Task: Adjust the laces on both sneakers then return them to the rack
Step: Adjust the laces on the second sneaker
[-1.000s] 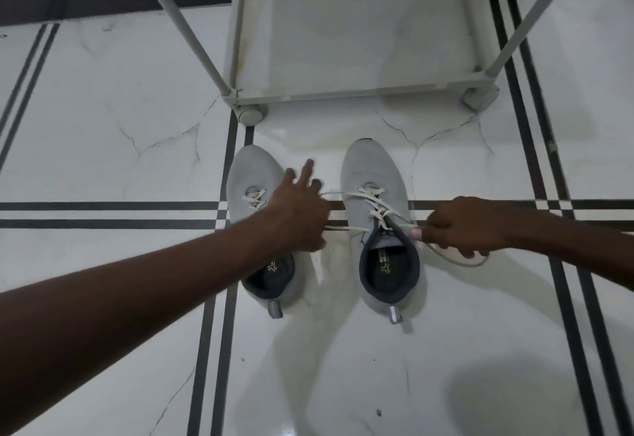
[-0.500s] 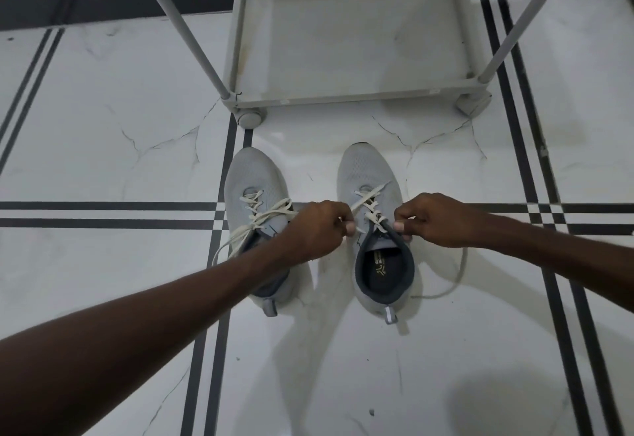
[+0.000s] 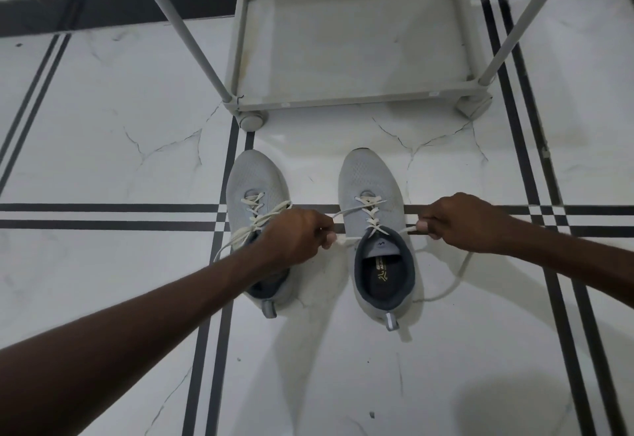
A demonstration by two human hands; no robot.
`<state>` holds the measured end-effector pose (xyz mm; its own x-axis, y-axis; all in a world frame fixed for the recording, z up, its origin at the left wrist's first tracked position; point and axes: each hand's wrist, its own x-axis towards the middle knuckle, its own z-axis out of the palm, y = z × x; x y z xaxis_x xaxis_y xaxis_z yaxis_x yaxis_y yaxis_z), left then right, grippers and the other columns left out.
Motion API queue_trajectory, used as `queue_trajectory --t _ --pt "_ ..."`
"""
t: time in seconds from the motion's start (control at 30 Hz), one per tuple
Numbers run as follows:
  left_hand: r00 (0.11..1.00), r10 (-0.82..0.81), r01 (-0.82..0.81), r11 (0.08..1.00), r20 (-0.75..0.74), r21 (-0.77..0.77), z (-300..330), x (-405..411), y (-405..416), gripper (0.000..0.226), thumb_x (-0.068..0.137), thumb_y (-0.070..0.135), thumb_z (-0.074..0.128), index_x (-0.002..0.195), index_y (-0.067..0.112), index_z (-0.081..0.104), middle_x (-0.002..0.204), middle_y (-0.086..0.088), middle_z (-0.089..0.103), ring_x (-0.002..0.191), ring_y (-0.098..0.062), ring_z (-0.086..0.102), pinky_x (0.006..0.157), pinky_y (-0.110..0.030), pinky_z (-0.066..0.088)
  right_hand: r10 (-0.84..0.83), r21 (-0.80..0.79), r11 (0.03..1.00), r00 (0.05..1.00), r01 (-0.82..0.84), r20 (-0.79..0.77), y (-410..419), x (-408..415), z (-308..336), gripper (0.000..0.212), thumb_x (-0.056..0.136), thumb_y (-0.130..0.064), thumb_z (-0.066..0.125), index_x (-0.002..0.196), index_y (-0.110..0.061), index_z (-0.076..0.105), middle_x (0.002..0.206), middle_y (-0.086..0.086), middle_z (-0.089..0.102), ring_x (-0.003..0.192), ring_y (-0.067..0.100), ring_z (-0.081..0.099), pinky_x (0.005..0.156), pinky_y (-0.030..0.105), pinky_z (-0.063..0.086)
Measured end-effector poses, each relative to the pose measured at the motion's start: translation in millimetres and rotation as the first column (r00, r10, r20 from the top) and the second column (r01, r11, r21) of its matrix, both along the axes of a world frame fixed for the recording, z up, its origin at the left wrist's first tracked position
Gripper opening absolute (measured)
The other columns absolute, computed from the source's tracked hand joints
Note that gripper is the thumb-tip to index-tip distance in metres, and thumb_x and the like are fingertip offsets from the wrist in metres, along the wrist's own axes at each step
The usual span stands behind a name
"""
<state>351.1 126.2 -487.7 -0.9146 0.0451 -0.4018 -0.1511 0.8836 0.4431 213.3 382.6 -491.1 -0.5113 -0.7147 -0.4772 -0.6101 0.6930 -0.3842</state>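
Two grey sneakers stand side by side on the floor, toes pointing at the rack. The right sneaker (image 3: 372,185) has cream laces (image 3: 372,217) drawn out sideways. My left hand (image 3: 295,238) pinches the lace end on its left side, and my right hand (image 3: 463,223) pinches the end on its right, whose slack loops on the floor behind the hand. The left sneaker (image 3: 254,178) has loose laces, and my left forearm covers its heel. The grey metal rack (image 3: 356,101) stands just beyond the toes, its bottom shelf bare.
The floor is white marble tile (image 3: 103,126) with black double stripes crossing under the shoes. Two slanted rack legs (image 3: 178,23) rise at the upper left and upper right. A dark skirting band runs along the wall at the top.
My left hand closed on the right sneaker's left lace end. Both hands have moved apart, drawing the laces out to either side. The camera view has shifted slightly.
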Motion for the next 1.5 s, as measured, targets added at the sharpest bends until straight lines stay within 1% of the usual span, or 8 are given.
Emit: queue_trajectory --t 0.2,0.43,0.53,0.7,0.83,1.03,1.3,1.5 --pt "0.946 -0.132 -0.028 0.876 -0.296 -0.481 12.4 -27.9 -24.3 0.013 0.088 0.019 0.063 0.086 0.024 0.075 0.083 -0.002 0.067 0.076 -0.023 0.059 0.059 -0.031 0.046 0.007 0.040 0.999 0.995 -0.011 0.097 -13.7 -23.3 52.5 0.035 0.092 -0.036 0.060 0.061 -0.021 0.052 0.059 -0.007 0.052 0.058 0.010 0.048 0.057 0.026 0.034" --pt "0.872 0.304 -0.357 0.931 0.384 0.073 16.5 -29.5 23.2 0.036 0.094 0.040 0.056 0.094 0.007 0.069 0.062 -0.005 0.074 0.047 -0.013 0.066 0.049 -0.017 0.050 0.014 -0.043 0.999 0.999 -0.013 0.034 -39.4 -31.6 86.3 0.014 0.086 -0.028 0.068 0.074 -0.025 0.064 0.063 -0.007 0.057 0.064 0.012 0.052 0.058 0.031 0.038" --pt "0.594 0.479 -0.736 0.648 0.646 0.197 7.2 -16.8 38.1 0.040 0.098 0.036 0.052 0.096 -0.001 0.066 0.071 -0.015 0.075 0.059 -0.024 0.072 0.058 -0.032 0.062 -0.018 -0.105 0.994 1.000 0.017 -0.013 -41.0 -26.9 77.7 0.012 0.087 -0.019 0.066 0.076 -0.026 0.064 0.068 -0.012 0.060 0.069 0.007 0.055 0.060 0.030 0.038" --pt "0.660 0.726 -0.713 0.525 0.194 0.464 9.4 -21.9 38.3 0.009 0.089 0.002 0.062 0.089 0.002 0.071 0.084 -0.015 0.075 0.071 -0.025 0.075 0.068 -0.040 0.064 0.010 -0.224 0.974 0.992 -0.037 -0.123 -45.6 -24.2 65.8 0.015 0.087 -0.011 0.067 0.080 -0.024 0.065 0.079 -0.012 0.067 0.082 0.011 0.058 0.070 0.031 0.044" --pt "0.629 0.657 -0.728 0.310 0.416 0.611 31.4 -47.7 52.9 0.030 0.083 -0.011 0.056 0.106 0.007 0.057 0.098 -0.014 0.075 0.074 -0.021 0.071 0.055 -0.027 0.057 0.085 -0.302 0.935 0.943 -0.187 -0.321 -54.1 -24.2 58.0 0.015 0.081 -0.010 0.073 0.082 -0.025 0.069 0.082 -0.009 0.059 0.088 0.019 0.050 0.080 0.041 0.045" --pt "0.709 0.345 -0.704 0.307 0.614 0.640 35.1 -58.6 59.4 0.031 0.091 0.011 0.050 0.117 0.004 0.066 0.107 -0.013 0.076 0.067 -0.013 0.058 0.076 -0.029 0.045 0.075 -0.404 0.882 0.918 -0.243 -0.390 -61.3 -23.8 42.3 0.013 0.079 -0.010 0.073 0.085 -0.021 0.072 0.101 0.001 0.065 0.101 0.026 0.051 0.082 0.043 0.046" --pt "0.780 0.357 -0.622 0.354 0.514 0.698 30.2 -61.9 34.1 0.019 0.094 0.020 0.062 0.102 0.004 0.070 0.085 -0.013 0.071 0.059 -0.010 0.058 0.057 -0.019 0.052 -0.378 -0.377 0.754 0.825 0.537 0.420 -51.2 -3.8 33.3 0.015 0.093 -0.014 0.057 0.087 -0.019 0.070 0.080 0.003 0.074 0.079 0.013 0.068 0.079 0.032 0.049" --pt "0.860 0.322 -0.505 0.426 0.396 0.751 34.8 -65.5 15.8 0.021 0.094 0.006 0.060 0.113 -0.001 0.067 0.078 -0.014 0.066 0.064 -0.013 0.061 0.060 -0.018 0.054 -0.128 -0.184 0.947 0.833 0.263 0.538 -48.5 -8.5 35.1 0.024 0.081 -0.015 0.059 0.060 -0.019 0.071 0.053 0.004 0.058 0.054 0.016 0.050 0.064 0.033 0.042"
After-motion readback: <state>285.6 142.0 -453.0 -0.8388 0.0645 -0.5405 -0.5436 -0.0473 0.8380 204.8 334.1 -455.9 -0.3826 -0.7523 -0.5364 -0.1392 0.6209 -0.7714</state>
